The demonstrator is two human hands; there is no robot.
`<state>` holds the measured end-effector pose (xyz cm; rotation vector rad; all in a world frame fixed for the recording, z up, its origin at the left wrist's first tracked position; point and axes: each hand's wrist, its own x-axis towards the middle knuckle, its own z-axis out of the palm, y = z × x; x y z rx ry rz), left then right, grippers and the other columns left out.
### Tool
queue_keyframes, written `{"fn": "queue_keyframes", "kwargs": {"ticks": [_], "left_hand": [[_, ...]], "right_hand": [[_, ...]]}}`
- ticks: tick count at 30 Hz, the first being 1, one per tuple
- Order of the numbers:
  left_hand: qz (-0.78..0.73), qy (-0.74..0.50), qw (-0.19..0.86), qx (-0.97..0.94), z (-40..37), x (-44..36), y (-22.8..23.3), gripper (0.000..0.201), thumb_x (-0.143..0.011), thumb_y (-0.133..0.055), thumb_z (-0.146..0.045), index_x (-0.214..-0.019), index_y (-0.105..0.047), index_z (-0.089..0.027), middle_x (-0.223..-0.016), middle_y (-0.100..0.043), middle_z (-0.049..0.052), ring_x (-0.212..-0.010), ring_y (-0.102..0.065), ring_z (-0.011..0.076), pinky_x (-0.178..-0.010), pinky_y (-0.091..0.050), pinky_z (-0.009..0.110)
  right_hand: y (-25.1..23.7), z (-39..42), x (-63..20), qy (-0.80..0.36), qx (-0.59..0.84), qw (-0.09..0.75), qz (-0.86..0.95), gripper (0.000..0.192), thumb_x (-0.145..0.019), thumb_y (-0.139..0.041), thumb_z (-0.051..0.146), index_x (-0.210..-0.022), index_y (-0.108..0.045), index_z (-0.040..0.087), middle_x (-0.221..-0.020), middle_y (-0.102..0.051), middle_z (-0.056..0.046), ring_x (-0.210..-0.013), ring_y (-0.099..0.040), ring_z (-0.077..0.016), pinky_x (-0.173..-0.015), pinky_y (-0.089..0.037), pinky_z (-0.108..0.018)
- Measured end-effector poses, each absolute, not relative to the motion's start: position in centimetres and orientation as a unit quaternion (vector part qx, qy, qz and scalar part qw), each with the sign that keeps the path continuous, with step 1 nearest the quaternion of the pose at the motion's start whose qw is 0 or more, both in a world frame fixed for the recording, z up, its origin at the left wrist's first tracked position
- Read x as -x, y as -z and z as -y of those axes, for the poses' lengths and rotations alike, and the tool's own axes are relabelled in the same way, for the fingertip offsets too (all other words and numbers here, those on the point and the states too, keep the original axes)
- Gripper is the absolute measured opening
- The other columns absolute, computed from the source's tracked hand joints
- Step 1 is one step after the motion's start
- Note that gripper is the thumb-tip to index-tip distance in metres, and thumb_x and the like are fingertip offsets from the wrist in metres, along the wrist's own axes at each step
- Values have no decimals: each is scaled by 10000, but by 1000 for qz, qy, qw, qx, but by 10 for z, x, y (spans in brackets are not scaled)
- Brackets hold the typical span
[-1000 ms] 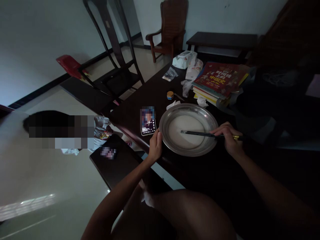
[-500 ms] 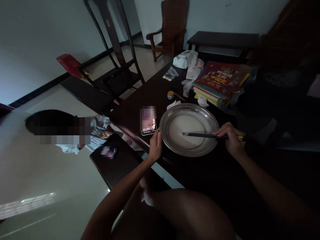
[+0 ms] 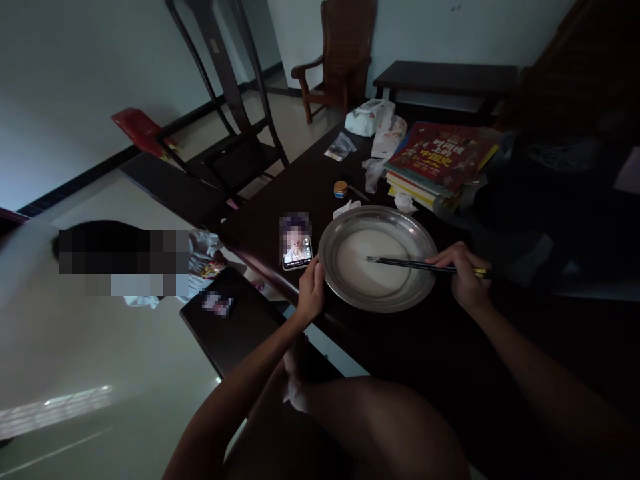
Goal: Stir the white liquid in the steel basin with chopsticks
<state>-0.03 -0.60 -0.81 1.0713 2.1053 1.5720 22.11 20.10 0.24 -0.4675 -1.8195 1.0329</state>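
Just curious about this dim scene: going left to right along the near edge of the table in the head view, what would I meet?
Phone → left hand → metal pan → chopsticks → right hand.

Dim, underexposed room; wide-angle edge distortion.

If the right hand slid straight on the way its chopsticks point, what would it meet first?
The right hand holds black chopsticks pointing left across the metal pan. Going straight on, the tips would probably meet the pan's far rim first, close to the left hand gripping it; the phone lies just beyond. Depth is unclear.
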Motion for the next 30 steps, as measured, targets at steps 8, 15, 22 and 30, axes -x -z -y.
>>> {"fn": "queue_keyframes", "kwargs": {"ticks": [8,15,22,30], "left_hand": [[-734,-548,153,-372,6,0,8,613,-978,-283,-602,-1246,-602,-154,-1252,-662,126,-1159,-613,232,-1001,-455,357],[-735,-549,145,-372,6,1,10,617,-977,-282,-604,-1231,-613,-149,-1227,-670,130,-1160,-612,244,-1002,-458,372],[-733,-549,147,-374,6,0,10,600,-985,-279,-587,-1235,-615,-158,-1220,-673,121,-1144,-617,238,-993,-461,372],[-734,-549,151,-370,6,0,10,607,-981,-281,-594,-1257,-601,-158,-1240,-667,124,-1160,-611,236,-1005,-457,375]], "right_hand": [[-2,-201,-223,-407,187,454,770,386,-975,-485,386,-672,-702,288,-725,-731,-31,-763,-606,-244,-720,-460,-446],[-1,-201,-223,-401,180,449,778,394,-974,-487,381,-652,-691,284,-713,-730,-27,-748,-609,-244,-700,-460,-441],[-2,-198,-222,-420,181,478,750,446,-992,-448,402,-629,-678,280,-677,-714,-17,-719,-608,-227,-701,-458,-430],[-2,-201,-222,-416,179,490,745,437,-987,-455,373,-618,-673,289,-653,-706,-15,-697,-600,-230,-694,-444,-438]]}}
